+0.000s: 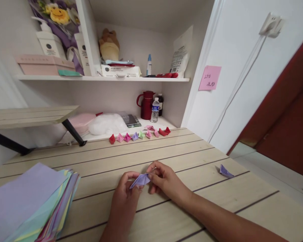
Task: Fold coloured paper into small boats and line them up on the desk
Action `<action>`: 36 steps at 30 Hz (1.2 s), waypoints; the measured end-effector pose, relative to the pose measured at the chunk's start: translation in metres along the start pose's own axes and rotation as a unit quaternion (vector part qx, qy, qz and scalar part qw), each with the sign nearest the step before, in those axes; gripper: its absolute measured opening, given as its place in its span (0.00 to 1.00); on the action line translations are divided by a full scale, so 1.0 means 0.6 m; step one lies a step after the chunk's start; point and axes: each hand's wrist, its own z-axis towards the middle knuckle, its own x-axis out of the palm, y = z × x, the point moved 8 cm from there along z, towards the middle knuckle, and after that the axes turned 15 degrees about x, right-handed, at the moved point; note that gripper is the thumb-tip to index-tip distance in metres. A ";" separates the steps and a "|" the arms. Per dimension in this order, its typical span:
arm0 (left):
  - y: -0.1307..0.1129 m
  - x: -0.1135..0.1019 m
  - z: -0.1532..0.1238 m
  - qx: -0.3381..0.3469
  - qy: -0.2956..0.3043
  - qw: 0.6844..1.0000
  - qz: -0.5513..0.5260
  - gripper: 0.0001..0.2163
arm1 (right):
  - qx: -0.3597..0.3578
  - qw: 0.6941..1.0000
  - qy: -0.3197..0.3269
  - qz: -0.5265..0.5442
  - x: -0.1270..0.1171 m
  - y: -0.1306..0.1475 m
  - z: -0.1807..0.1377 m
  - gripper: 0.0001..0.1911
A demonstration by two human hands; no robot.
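Both hands pinch a small folded piece of lilac paper (140,180) just above the wooden table (192,158). My left hand (125,196) grips its left end with curled fingers. My right hand (164,181) holds its right end between thumb and fingertips. A row of several small folded paper shapes (138,135) in red, pink, purple and green lies along the table's far edge. Another folded purple piece (226,171) sits alone to the right.
A stack of coloured paper sheets (32,205) lies at the near left. A raised wooden shelf (32,116) on black brackets stands at the left. Behind the table are a red jug (146,105), a water bottle (155,110) and shelves with boxes. A pink sticky note (209,78) hangs on the wall.
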 end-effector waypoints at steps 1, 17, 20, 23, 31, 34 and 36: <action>-0.002 -0.001 0.000 -0.006 0.001 1.000 -0.012 0.10 | 0.002 1.000 0.005 0.004 0.000 0.000 -0.001 0.15; -0.009 0.030 -0.003 -0.037 0.128 0.989 -0.068 0.21 | -0.049 0.995 -0.040 -0.080 -0.015 0.021 -0.015 0.12; -0.006 0.025 -0.001 -0.035 0.120 0.991 -0.041 0.19 | -0.046 0.996 -0.024 -0.067 -0.017 0.015 -0.011 0.11; -0.005 0.019 0.001 -0.028 0.107 0.994 -0.022 0.18 | -0.023 0.998 0.007 -0.053 -0.017 0.005 -0.010 0.11; 0.001 0.007 0.006 -0.022 0.061 0.998 -0.009 0.17 | 0.009 0.998 0.050 -0.044 -0.013 0.004 -0.018 0.18; -0.001 0.009 0.006 -0.024 0.065 0.997 -0.020 0.17 | -0.021 0.997 0.034 -0.064 -0.011 0.015 -0.023 0.21; -0.003 0.012 0.006 -0.025 0.067 0.997 -0.030 0.17 | -0.062 0.994 0.023 -0.083 -0.009 0.026 -0.029 0.22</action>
